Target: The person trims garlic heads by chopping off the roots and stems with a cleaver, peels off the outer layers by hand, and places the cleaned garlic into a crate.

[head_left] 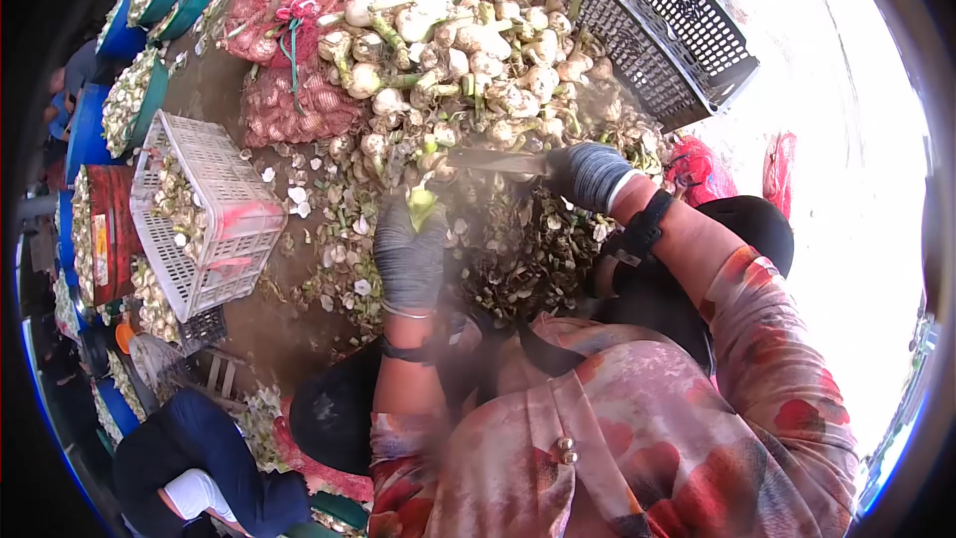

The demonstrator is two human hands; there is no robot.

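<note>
Head view: a knife (498,161) is gripped in the gloved right hand (590,177), center of frame; fingers curled round the handle, individual fingertips hidden. Blade is pointed to frame left, held level above the peelings. A pale green garlic piece (422,201) is held at the top of the gloved left hand (410,249), just left of center and just below the blade tip; fingers appear pinched on it, exact finger placement cannot be told. Black wristwatch (649,223) is worn on the right wrist. Garlic bulbs with stems (518,90) are heaped at upper center, beside a black plastic crate (637,35) at upper right. Red mesh bags (309,0) are seen filled at upper left. Peelings (349,239) are scattered around the hands. White plastic crate (239,214) is tilted at left. Dark-clothed co-worker (209,448) is seen bent over, lower left.
</note>
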